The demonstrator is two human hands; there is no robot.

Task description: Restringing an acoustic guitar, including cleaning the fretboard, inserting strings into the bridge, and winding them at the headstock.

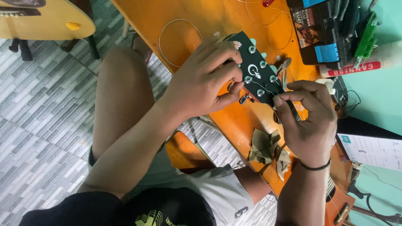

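Underfoot, grey patterned floor tiles are being shown at the left, and an orange table is being crossed by the view from top centre to bottom right, with a turquoise wall behind it. A black headstock with silver pegs is being held over the table's near edge, between the two hands. It is being gripped by the left hand, whose fingers are curled closed around its left side. A thin string is being pinched by the right hand, thumb and fingertips closed, just beside the headstock's lower end. Loose wire coils are being left on bare tabletop above the left hand. Crumpled cloths are lying just below the hands. Boxes are crowding the far right edge. A yellow guitar body is sitting well apart at top left.
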